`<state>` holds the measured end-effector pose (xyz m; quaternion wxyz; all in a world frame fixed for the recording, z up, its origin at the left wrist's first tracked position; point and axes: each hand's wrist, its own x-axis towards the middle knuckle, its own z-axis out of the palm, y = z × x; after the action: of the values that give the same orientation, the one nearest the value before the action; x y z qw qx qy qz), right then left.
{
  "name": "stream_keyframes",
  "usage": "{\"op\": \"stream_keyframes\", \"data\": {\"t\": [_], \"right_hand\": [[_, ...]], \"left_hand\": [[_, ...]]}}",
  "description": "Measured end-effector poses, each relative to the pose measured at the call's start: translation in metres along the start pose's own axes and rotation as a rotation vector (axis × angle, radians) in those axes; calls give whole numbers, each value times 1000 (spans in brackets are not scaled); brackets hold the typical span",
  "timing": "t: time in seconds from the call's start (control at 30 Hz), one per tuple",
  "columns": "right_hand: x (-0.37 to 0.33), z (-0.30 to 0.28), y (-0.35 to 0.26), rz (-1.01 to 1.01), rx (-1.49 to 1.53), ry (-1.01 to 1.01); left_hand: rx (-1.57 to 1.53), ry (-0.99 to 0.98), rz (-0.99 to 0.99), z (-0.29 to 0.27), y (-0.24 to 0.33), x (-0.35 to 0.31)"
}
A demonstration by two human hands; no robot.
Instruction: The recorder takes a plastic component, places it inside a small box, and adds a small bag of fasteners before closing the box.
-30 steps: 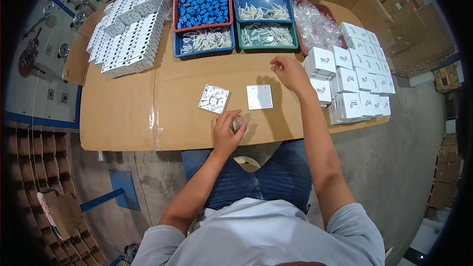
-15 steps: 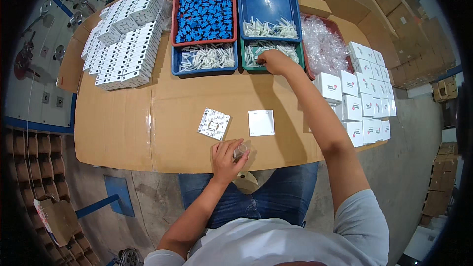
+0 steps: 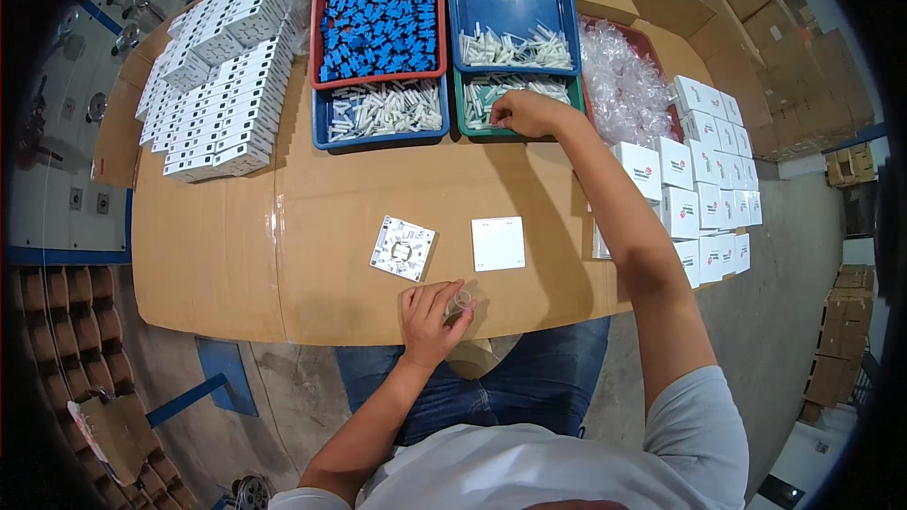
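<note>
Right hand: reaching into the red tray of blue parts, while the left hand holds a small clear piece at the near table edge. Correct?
Not quite. The head view shows the right hand at the green tray of white plastic pieces, not the red tray of blue parts. The rest holds: the left hand holds a small clear piece at the near edge of the cardboard-covered table.

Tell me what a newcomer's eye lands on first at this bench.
The red tray of bright blue parts at the far edge stands out. Beside it, the right hand reaches into the green tray of white pieces, while the left hand holds a small clear bag at the near edge.
</note>
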<state>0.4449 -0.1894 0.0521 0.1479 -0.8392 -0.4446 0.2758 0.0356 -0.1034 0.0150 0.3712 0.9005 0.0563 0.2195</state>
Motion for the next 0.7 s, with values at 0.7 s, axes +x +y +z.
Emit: {"op": "stream_keyframes", "data": {"t": [0.7], "right_hand": [[5, -9, -4, -33, 78, 89]], "left_hand": [[3, 9, 9, -2, 1, 1]]}}
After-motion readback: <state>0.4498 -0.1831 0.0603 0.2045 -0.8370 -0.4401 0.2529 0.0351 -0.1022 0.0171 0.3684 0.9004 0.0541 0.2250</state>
